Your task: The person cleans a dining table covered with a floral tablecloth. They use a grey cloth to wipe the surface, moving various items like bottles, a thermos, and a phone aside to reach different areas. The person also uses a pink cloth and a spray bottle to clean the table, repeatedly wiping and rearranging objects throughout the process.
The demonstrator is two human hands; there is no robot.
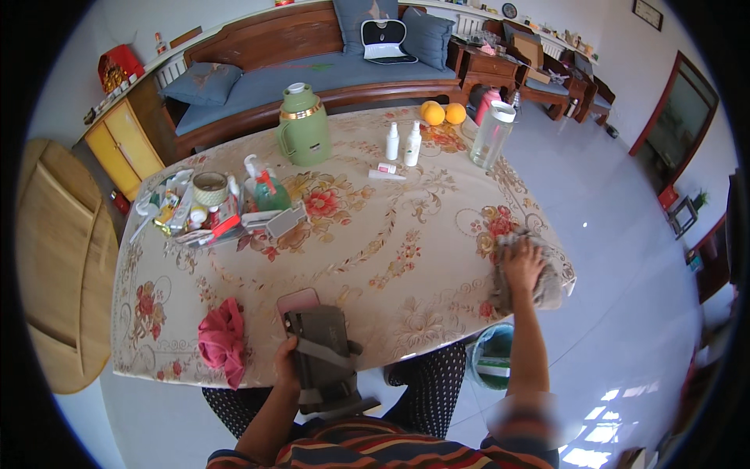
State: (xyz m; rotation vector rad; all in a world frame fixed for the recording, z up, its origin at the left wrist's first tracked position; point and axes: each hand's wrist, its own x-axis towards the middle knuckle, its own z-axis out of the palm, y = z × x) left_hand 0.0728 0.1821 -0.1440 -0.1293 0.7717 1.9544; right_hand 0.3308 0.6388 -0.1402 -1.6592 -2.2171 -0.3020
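Right hand [522, 266] at the right edge of the frame, a little below the middle, pressed flat on a grey cloth [547, 281]. Fingers spread over the cloth, palm down, not closed around it; more a flat press than a real grip. Cloth bunched on the right rim of the table [375, 234], partly hanging over the edge, directly under and to the right of the hand, touching it. Long side of the cloth lying about along the table edge, from the upper part toward the lower part of the frame.

Left hand [286, 361] at the lower middle of the frame, on the near rim of the table, closed on the left side of a grey folded pouch [322, 356]. Pouch standing with its long axis running from the table edge down toward the body, half off the table. Just above it, touching or nearly so, a pink phone [297, 300] lying flat. To the left of the hand, near but apart, a pink crumpled cloth [222, 341].

Well apart from both hands, in the upper half of the frame: a green thermos jug [305, 125], two small white bottles [403, 143], two oranges [443, 114], a clear jar [493, 134], and at the upper left a tray of small items [205, 211].

Grey cloth much nearer to the right hand; pouch entirely on the left hand's side.
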